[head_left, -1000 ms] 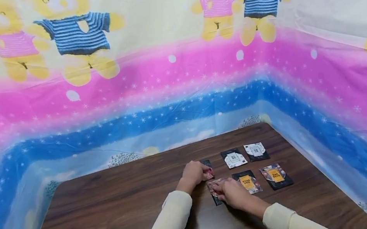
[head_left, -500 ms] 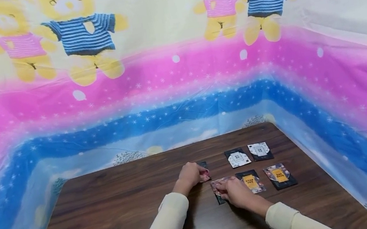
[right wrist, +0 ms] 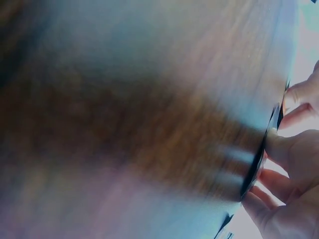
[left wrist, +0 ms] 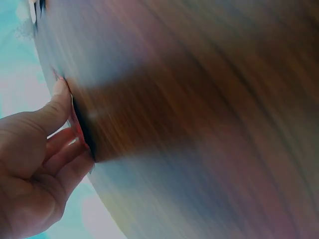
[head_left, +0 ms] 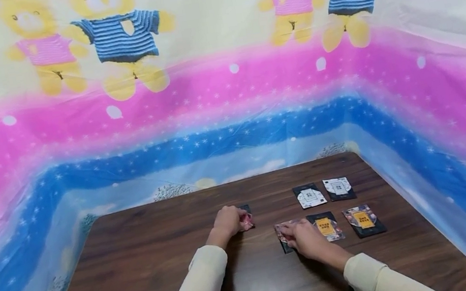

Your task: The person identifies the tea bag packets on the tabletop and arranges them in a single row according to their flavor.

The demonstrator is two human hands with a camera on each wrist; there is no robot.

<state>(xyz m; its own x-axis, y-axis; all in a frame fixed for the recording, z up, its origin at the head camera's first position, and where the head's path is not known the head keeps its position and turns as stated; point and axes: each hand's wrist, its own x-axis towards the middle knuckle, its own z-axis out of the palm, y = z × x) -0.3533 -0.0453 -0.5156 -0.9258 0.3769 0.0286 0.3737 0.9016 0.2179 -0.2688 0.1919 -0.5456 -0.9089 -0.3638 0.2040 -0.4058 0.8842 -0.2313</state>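
Observation:
My left hand [head_left: 227, 222] grips a small flat packet [head_left: 248, 219], dark with a pink-red part, on the wooden table. The left wrist view shows the thumb at one edge of it and the fingers at the other; the hand covers much of its face. To the right, my right hand [head_left: 310, 239] holds another flat packet [head_left: 281, 231] with a reddish patterned face and black border, partly hidden under the fingers. In the right wrist view its dark edge [right wrist: 255, 169] lies low against the tabletop, between thumb and fingers.
Beside the right hand lie two black packets with orange labels, a nearer-hand one [head_left: 326, 226] and a farther-right one [head_left: 363, 220]. Behind them are two black-and-white packets, left [head_left: 309, 196] and right [head_left: 339, 188]. A printed bear cloth [head_left: 210, 114] hangs around the brown table [head_left: 151, 261].
My left hand has slid its packet leftward, away from the other packets. The right hand stays at its packet. The head view has turned slightly left.

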